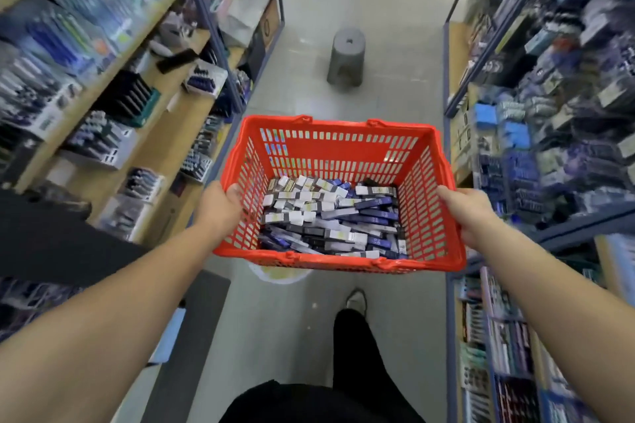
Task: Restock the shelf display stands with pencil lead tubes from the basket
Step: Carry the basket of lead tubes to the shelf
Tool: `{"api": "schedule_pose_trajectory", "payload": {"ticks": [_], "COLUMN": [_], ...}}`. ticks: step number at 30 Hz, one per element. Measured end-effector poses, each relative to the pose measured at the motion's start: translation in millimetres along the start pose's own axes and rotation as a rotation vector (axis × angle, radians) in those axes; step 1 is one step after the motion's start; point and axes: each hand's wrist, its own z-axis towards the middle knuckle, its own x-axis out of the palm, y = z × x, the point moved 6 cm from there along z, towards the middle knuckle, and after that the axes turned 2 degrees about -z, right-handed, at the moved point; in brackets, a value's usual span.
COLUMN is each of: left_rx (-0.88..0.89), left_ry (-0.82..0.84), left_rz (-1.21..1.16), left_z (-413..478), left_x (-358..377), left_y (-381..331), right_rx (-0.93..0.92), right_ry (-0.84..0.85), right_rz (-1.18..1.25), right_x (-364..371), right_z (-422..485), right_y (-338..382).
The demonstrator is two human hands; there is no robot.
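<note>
Down at the bottom centre of the frame, a dark trouser leg (357, 354) and a pale shoe (356, 299) step onto the grey tiled floor (309, 336). Just above them, 2 bare forearms reach in from the lower corners toward the middle of the picture. The left hand (220, 206) is clamped on the left rim of a red basket (338, 144), thumb hooked over the inside of the wall, and the right hand (465, 213) is wrapped around the right rim, so the basket hangs above the floor between them, both handles folded down. Inside, pencil lead tubes (330, 216) lie in a loose heap of white, grey and dark blue packs across the bottom. Shelves (165, 55) on the left edge and shelves (549, 134) on the right edge carry blurred stationery packs. Farther up the aisle, at upper centre, stands a grey plastic stool (346, 57).
</note>
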Motion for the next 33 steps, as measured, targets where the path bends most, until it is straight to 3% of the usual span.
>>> {"api": "schedule_pose_trajectory", "payload": {"ticks": [6, 15, 25, 33], "left_rx": [-0.081, -0.15, -0.159, -0.103], "left_ry": [-0.034, -0.109, -0.09, -0.071], "left_rz": [0.038, -0.012, -0.028, 0.016], "left_z": [93, 249, 479, 623], "left_x": [15, 14, 29, 41], "left_y": [-63, -135, -184, -288], "right_rx": [-0.066, -0.185, -0.127, -0.094], "right_ry": [0.099, 0.12, 0.065, 0.089], "right_rz": [-0.065, -0.079, -0.062, -0.014], "right_x": [23, 90, 176, 199], "right_z": [95, 223, 366, 483], "right_y": [101, 265, 410, 520]}}
